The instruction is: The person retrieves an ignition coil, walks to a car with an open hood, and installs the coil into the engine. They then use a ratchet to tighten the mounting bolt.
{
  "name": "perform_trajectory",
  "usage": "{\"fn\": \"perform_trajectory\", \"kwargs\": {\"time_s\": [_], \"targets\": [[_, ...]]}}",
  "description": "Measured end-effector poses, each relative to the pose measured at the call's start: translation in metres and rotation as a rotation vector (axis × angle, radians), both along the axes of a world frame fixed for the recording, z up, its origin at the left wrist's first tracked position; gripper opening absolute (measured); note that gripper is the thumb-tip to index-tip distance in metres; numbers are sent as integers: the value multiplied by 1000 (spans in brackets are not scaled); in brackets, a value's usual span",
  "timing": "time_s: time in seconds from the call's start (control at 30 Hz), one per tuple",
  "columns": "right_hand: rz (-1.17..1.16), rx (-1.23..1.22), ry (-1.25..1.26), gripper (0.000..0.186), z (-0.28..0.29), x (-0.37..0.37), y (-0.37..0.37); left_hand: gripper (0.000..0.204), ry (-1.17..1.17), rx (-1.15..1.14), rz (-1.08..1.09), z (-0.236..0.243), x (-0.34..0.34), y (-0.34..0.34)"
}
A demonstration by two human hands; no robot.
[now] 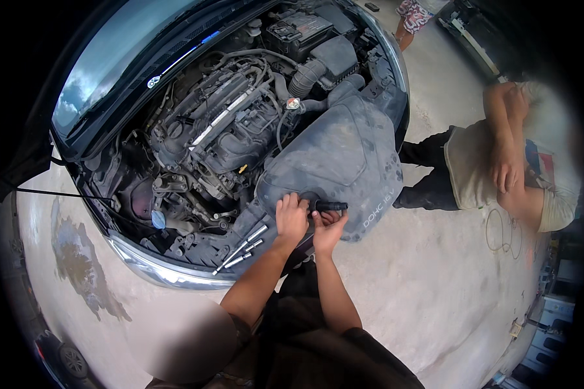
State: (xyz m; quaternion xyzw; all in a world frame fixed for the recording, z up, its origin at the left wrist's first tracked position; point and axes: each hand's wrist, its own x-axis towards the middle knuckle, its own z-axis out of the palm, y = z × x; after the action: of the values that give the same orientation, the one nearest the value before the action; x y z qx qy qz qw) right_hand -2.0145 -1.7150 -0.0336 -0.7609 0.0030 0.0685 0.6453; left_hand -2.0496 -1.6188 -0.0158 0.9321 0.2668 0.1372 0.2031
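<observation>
Both my hands meet over a grey plastic engine cover (pixel 340 155) resting on the front of the open engine bay. My left hand (pixel 291 218) is closed at the left end of a short black cylindrical part (pixel 329 206), partly hiding it. My right hand (pixel 329 230) grips the same part from below, thumb and fingers curled on it, its right end sticking out. Just left of my hands, several chrome socket tools and extensions (pixel 240 249) lie on the dark front trim of the car.
The exposed engine (pixel 207 123) fills the upper middle, with a prop rod (pixel 52 193) at left. A person (pixel 512 162) with crossed arms stands close on the right. Another person's leg (pixel 406 35) shows top right. A coiled cable (pixel 503 248) lies on the concrete at right.
</observation>
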Motion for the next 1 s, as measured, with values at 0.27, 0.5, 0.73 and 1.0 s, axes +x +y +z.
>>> {"fn": "perform_trajectory", "kwargs": {"time_s": [0.27, 0.5, 0.73, 1.0], "targets": [[-97, 138, 84, 82, -9, -12, -25, 25, 123, 73, -44, 0, 9, 11], [-19, 108, 140, 79, -17, -18, -41, 45, 149, -63, -108, 13, -7, 24], [25, 6, 143, 56, -14, -30, -59, 50, -148, -882, -146, 50, -74, 87], [63, -145, -111, 22, 56, -84, 15, 30, -317, -511, 369, 21, -200, 324]]}}
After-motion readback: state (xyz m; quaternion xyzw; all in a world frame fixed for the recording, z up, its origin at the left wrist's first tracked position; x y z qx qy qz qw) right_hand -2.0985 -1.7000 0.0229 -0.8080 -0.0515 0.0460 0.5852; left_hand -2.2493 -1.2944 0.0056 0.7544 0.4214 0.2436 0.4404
